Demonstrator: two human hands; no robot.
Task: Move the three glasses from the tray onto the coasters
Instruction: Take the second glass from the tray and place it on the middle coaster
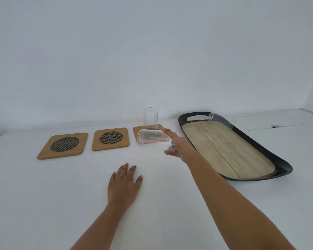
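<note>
We see one glass standing upright on the right-hand coaster, at about twelve o'clock from where we sit, so the first of three placements looks done. The second is in hand: our right hand grips a second glass by its base, thumb low and forefinger stretched along the top, the glass lying sideways with its mouth pointing toward nine o'clock, just in front of the standing one. Whether it is clear of the table or brushing it we cannot say for certain, since the clear walls blur into the white surface. Our left hand lies flat on the table at six o'clock, fingers spread loosely and holding nothing. The middle coaster and the left coaster sit bare at ten and nine o'clock. A third glass lies on its side against the far rim of the tray, at about two o'clock. We judge that the next move calls for turning the held glass upright, carrying it left past the standing glass without knocking it, and setting it squarely on the middle coaster's mesh disc.
</note>
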